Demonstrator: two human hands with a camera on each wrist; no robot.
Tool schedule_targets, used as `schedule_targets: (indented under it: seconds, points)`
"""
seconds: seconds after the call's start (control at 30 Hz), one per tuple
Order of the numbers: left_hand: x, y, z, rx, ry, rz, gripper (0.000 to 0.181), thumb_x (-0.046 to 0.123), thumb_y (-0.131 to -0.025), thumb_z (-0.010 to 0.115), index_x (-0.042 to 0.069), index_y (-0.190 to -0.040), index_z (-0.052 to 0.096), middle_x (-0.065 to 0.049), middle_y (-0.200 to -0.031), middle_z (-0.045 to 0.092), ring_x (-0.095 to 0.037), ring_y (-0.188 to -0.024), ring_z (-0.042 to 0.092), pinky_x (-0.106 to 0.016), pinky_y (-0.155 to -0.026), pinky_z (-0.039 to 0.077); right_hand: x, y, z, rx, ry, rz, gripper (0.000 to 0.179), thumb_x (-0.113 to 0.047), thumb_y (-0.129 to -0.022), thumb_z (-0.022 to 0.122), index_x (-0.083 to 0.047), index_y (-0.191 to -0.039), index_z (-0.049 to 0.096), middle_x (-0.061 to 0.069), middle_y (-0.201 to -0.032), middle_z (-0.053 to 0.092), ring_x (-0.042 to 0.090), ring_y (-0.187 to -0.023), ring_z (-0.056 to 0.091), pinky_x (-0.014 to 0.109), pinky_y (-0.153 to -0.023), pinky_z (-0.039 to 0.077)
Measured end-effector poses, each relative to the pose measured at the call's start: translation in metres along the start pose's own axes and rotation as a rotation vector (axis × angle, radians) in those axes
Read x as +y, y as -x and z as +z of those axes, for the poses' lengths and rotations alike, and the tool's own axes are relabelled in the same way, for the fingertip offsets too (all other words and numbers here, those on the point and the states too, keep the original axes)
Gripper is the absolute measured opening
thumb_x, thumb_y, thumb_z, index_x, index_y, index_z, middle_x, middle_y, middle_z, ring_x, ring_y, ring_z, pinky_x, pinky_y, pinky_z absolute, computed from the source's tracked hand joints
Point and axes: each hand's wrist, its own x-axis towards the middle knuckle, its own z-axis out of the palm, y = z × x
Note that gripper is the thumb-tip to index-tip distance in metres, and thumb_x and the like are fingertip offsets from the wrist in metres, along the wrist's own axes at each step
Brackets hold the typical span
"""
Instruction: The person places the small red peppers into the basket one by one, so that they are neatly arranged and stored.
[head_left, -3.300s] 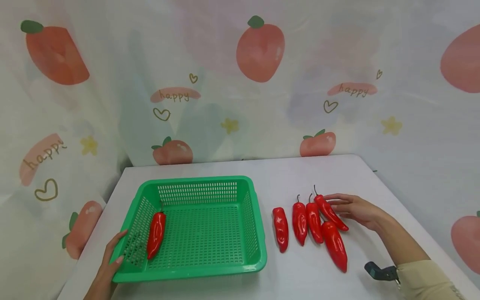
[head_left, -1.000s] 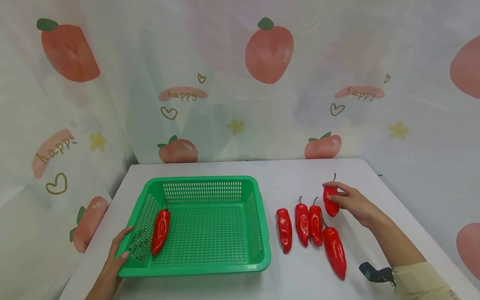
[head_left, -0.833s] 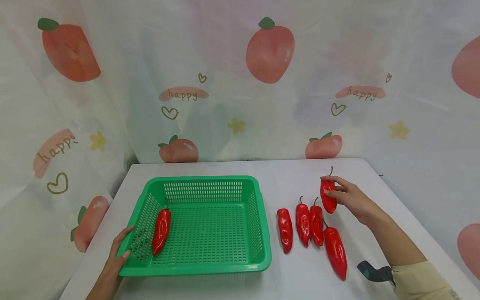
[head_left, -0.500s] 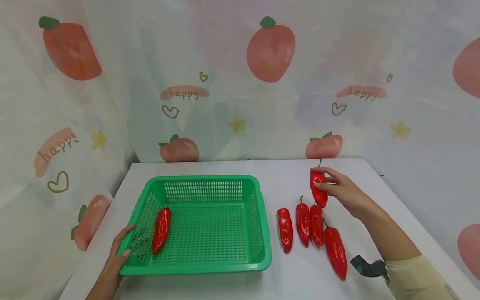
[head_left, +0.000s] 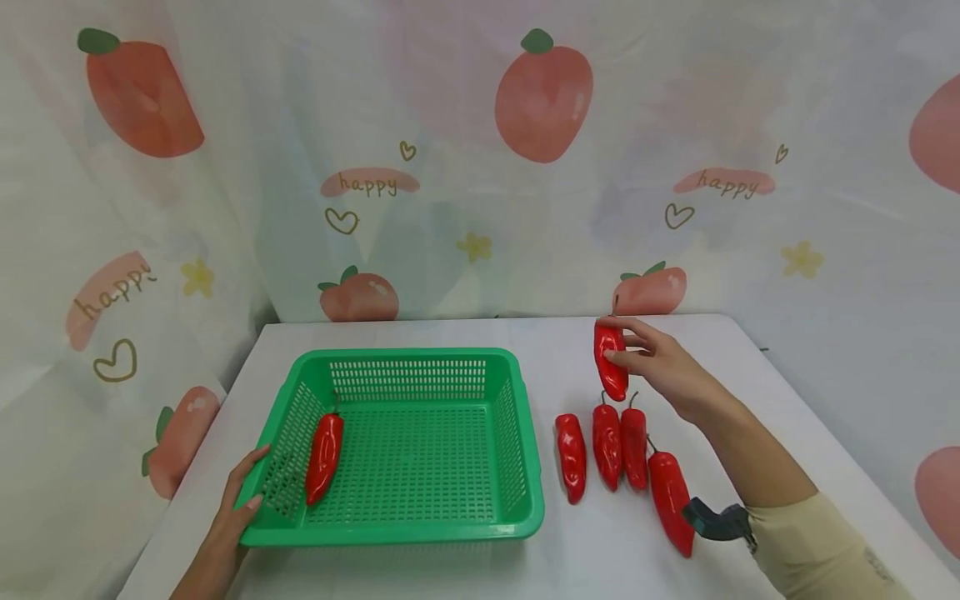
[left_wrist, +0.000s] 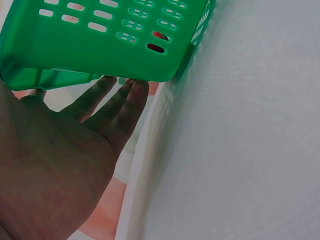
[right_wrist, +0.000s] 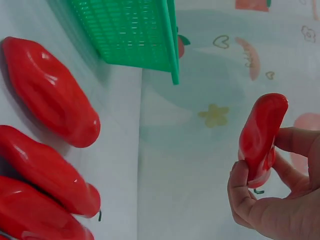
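Observation:
At the left rim of the green plastic basket [head_left: 390, 533], my left hand [head_left: 228, 512] holds on, index finger and thumb over the rim at its front corner. The left wrist view shows other fingers of the left hand [left_wrist: 75, 145] stretched beneath the rim. My right hand [head_left: 663, 362] pinches a glossy red pepper [head_left: 610, 362] between thumb and fingers, stem up, raised above the table. In the right wrist view this pepper [right_wrist: 262, 135] hangs apart from the others. One red pepper [head_left: 324, 458] lies inside the basket, along its left side.
Several red peppers lie on the white table [head_left: 555, 550] right of the basket: a stemless-looking pepper [head_left: 572, 458] nearest it, others beside it, and a larger pepper [head_left: 667, 492] partly covered by the dark wrist device [head_left: 716, 521]. A fruit-print curtain [head_left: 480, 167] stands behind.
My right hand took a pepper from the right-hand group, lifted it, and has moved left and farther back with it. The left hand stays on the basket rim.

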Motion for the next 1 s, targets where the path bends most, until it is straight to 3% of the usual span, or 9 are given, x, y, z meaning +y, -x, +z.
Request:
schedule_targets:
  seconds: [0.53, 0.8, 1.0]
  points:
    - [0.000, 0.002, -0.001, -0.020, -0.005, -0.013, 0.056, 0.037, -0.113, 0.032, 0.030, -0.163, 0.010, -0.019, -0.164, 0.000, -0.050, -0.141, 0.019, -0.020, -0.085, 0.044, -0.034, -0.015, 0.019, -0.054, 0.023, -0.009, 0.060, -0.016, -0.101, 0.066, -0.014, -0.157, 0.043, 0.023, -0.140, 0.049, 0.044, -0.128, 0.049, 0.042, -0.083, 0.056]
    - [-0.003, 0.002, -0.001, -0.016, 0.000, 0.043, 0.055, 0.031, -0.113, 0.031, 0.029, -0.164, 0.011, -0.018, -0.164, 0.003, -0.048, -0.139, 0.023, -0.020, -0.086, 0.045, -0.045, -0.022, 0.040, -0.109, 0.056, -0.009, 0.062, -0.023, -0.100, 0.069, -0.018, -0.156, 0.044, 0.020, -0.143, 0.049, 0.042, -0.127, 0.051, 0.053, -0.089, 0.052]
    - [-0.001, 0.003, -0.001, -0.018, -0.005, 0.029, 0.054, 0.034, -0.114, 0.031, 0.031, -0.164, 0.011, -0.016, -0.164, 0.003, -0.045, -0.140, 0.023, -0.021, -0.088, 0.044, -0.055, -0.028, 0.057, -0.150, 0.045, 0.000, 0.061, -0.023, -0.100, 0.069, -0.021, -0.155, 0.045, 0.020, -0.144, 0.050, 0.042, -0.127, 0.052, 0.050, -0.088, 0.054]
